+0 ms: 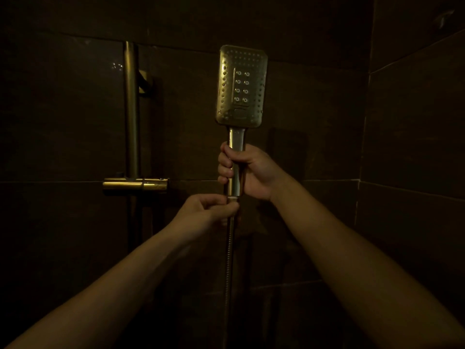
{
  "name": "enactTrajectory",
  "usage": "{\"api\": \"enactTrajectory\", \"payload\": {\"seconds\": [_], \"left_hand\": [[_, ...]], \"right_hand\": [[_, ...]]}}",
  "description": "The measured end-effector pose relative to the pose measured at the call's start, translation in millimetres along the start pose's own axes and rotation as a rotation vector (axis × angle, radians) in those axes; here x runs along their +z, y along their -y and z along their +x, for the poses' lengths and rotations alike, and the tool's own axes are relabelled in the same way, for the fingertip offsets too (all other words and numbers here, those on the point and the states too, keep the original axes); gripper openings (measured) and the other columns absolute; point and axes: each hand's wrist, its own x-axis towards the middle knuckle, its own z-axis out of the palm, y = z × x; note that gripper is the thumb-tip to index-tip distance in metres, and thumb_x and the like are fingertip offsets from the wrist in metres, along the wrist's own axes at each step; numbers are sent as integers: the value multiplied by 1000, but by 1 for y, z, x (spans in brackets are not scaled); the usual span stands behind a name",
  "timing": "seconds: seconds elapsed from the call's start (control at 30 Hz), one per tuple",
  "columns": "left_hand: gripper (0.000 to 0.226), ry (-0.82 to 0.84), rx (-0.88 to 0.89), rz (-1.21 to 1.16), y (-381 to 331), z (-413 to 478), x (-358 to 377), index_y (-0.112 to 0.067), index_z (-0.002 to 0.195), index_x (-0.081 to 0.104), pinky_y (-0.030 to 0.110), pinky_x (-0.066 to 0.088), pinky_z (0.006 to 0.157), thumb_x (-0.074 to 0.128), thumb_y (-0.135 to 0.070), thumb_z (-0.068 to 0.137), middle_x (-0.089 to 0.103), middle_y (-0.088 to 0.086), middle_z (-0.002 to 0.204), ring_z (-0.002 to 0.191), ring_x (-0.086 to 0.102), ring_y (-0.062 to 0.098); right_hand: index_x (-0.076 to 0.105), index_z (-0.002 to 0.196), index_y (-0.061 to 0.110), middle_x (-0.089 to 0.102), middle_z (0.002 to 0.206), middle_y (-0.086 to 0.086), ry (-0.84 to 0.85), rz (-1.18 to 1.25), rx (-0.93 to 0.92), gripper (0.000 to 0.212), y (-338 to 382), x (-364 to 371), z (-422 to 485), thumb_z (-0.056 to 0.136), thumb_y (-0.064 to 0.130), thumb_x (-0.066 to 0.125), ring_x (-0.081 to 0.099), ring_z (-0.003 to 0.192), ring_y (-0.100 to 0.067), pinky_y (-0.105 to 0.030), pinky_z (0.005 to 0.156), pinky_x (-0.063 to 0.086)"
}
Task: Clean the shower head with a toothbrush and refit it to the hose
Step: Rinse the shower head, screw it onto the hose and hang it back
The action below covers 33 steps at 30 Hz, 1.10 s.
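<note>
one shower head (241,83) (upright) gripped by right hand (247,172), left hand (205,206) pinching one hose (229,260) end

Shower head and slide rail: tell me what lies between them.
Nothing but bare dark wall tile, as the head view shows. The shower head is held up right of the rail, apart from it.
</note>
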Motion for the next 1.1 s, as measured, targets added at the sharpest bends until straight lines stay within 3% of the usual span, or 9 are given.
{"api": "enactTrajectory", "payload": {"seconds": [0.1,0.2,0.27,0.4,0.53,0.63,0.8,0.97,1.1], "left_hand": [[31,-98,-1,104,5,2,-4,-9,79,61,33,55,66,82,-23,60,61,13,84,78,62,25],[28,90,-139,-191,4,-1,-10,-2,103,69,38,60,79,71,-17,79,68,19,101,90,67,29],[28,160,-131,-192,9,0,-16,-4,108,71,36,59,81,68,-15,82,72,17,107,96,71,27],[11,42,-62,-116,17,5,-17,-18,69,71,29,56,63,78,-11,69,67,9,81,73,69,17],[29,146,-210,-242,15,7,-28,-4,111,71,40,59,79,63,-13,85,70,19,118,102,70,32],[34,192,-262,-230,13,4,-31,-3,121,66,44,58,84,58,-16,90,66,20,127,111,67,37],[33,55,-111,-128,22,4,-12,-2,101,65,36,60,70,78,-11,71,71,14,91,82,74,23],[37,174,-161,-358,22,-1,-11,6,121,59,46,57,88,60,-14,91,69,23,116,103,70,36],[29,-64,-17,-96,28,0,-6,-2,86,63,29,59,62,78,-19,68,72,16,87,73,74,21]], "right_hand": [[50,91,13,44,68,-2,-2,17,6,3,-4,-1,2,91,12,52,43,56,-13,-29,59,45],[50,89,13,44,68,-1,-4,12,5,4,-6,-3,3,93,11,51,44,55,-12,-29,59,45],[50,89,13,44,68,-1,-3,21,17,6,-7,-3,2,95,11,49,44,55,-12,-29,59,44],[49,89,13,42,68,-1,-15,28,24,5,-11,-1,1,93,11,49,42,56,-13,-29,59,43],[49,86,13,40,67,-1,-25,-22,31,4,-11,-4,-3,88,12,53,39,55,-11,-27,57,40],[48,85,13,41,65,-1,-30,-7,29,5,-15,-3,-1,88,12,52,39,55,-12,-27,57,41],[50,88,13,43,68,-2,-14,39,41,4,-18,-1,6,89,12,54,42,56,-12,-28,58,43],[49,89,13,46,66,-1,27,34,30,5,-21,-1,6,90,12,54,44,56,-12,-29,60,44],[48,91,13,44,66,-1,11,20,33,4,-19,-2,3,91,10,51,43,56,-12,-29,59,44]]}}
